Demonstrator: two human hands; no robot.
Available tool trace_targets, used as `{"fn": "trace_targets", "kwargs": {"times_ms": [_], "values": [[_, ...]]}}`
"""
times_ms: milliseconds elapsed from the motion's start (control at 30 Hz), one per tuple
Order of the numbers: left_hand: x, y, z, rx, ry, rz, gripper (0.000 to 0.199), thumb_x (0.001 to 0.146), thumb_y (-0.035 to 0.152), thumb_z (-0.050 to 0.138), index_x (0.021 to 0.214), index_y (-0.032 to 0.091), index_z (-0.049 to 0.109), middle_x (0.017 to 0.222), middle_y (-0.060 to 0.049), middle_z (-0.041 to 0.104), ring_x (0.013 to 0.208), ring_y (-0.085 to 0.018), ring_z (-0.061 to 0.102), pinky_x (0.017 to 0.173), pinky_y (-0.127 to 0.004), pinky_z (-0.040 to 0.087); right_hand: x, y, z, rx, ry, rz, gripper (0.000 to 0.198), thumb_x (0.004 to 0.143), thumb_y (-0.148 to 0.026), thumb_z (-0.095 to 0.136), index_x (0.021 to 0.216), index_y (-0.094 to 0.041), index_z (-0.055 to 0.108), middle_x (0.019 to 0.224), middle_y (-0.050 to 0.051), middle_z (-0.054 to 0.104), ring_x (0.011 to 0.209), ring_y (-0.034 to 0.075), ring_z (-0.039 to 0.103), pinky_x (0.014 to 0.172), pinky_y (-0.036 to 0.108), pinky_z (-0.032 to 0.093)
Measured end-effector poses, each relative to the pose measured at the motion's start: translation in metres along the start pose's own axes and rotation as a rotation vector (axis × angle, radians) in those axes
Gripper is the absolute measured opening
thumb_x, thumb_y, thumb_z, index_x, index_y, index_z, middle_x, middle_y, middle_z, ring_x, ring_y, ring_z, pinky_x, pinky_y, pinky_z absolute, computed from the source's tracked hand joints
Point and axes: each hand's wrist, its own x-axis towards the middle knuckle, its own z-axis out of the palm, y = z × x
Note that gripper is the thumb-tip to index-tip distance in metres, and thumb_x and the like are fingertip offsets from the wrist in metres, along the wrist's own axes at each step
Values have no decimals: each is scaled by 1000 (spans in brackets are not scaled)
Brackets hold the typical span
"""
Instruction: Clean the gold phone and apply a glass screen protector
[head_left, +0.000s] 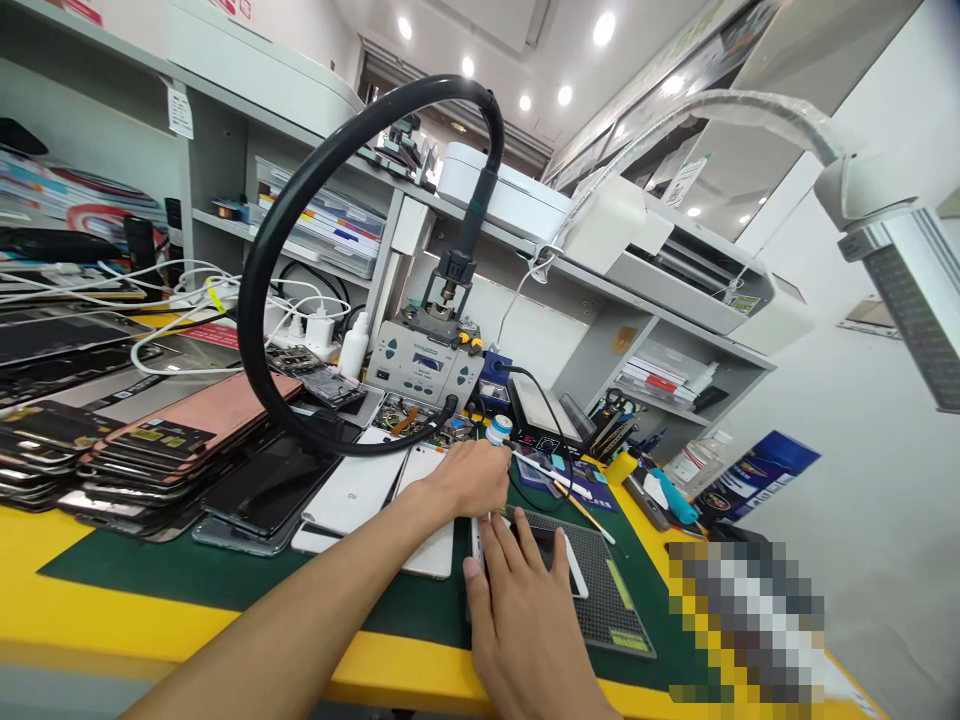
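Beneath the spread right hand [529, 605], toward the front of the bench, lies a phone [577, 568] with a white border and a dark face, resting at least partly on a grey textured mat [613, 588]. The right hand's fingers lie fairly straight and a little apart across the phone, pressing rather than gripping, with the thumb set off along its near left side. Just beyond, at the phone's far end, the left hand [476, 475] is curled into a loose fist, back upward; whether its fingers hold a small tool cannot be told, since the knuckles hide it. A container with a blue-and-white top [499, 430] shows right behind that fist, and a white pen-shaped tool [553, 474] slants away to its right. Left of the hands, partly under the left forearm, are a white panel [433, 540] and a white phone back [349, 492], then a glossy black phone [274, 485] and a tall stack topped by a rose-coloured panel [214, 410]. All these sit over a green sheet [439, 612] on a yellow bench [412, 660]. Farther back stands a grey control unit [420, 360], a thick black hose [259, 290] looping up above it; at upper right hangs a lamp [911, 300].
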Motion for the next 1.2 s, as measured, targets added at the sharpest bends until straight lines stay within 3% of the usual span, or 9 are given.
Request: {"fn": "trace_targets", "kwargs": {"times_ms": [233, 400, 567, 700, 833, 1200], "values": [[0, -1, 0, -10, -6, 9, 27, 102, 38, 63, 115, 15, 66, 111, -7, 69, 96, -20, 68, 86, -41, 59, -15, 4, -5, -6, -171, 1, 68, 104, -63, 19, 159, -28, 38, 163, -6, 24, 154, 41, 15, 119, 79, 7], [1, -2, 5, -8, -1, 10, 26, 101, 37, 63, 115, 15, 66, 110, -7, 69, 94, -20, 68, 85, -40, 59, -26, 14, 8, -10, -221, -20, 71, 101, -71, 22, 157, -32, 41, 161, -5, 26, 152, 45, 21, 115, 82, 11], [4, -4, 9, 1, 2, 14, 26, 101, 37, 63, 115, 15, 65, 110, -7, 69, 95, -20, 69, 86, -41, 59, -32, 15, 16, -53, -122, 4, 68, 101, -71, 26, 154, -35, 47, 159, -4, 31, 150, 44, 27, 116, 81, 15], [5, -5, 12, 12, 2, 18, 26, 101, 37, 63, 116, 15, 65, 111, -7, 69, 95, -20, 69, 86, -40, 59, -25, 9, 7, -3, -211, -28, 69, 102, -69, 21, 157, -32, 41, 161, -4, 27, 151, 44, 22, 115, 82, 14], [4, -5, 12, 19, 7, 14, 26, 101, 37, 63, 116, 15, 65, 112, -7, 69, 97, -21, 69, 87, -41, 59, -17, 0, -4, 24, -205, -21, 69, 104, -63, 18, 159, -26, 39, 163, -4, 22, 154, 43, 16, 117, 80, 7], [3, -2, 4, 14, -7, 4, 27, 102, 37, 63, 117, 15, 65, 112, -7, 68, 97, -21, 69, 87, -41, 59, 10, -10, -10, 81, -2, -9, 56, 109, -44, 23, 157, -23, 45, 164, 2, 37, 155, 33, 28, 123, 71, 8]]}}
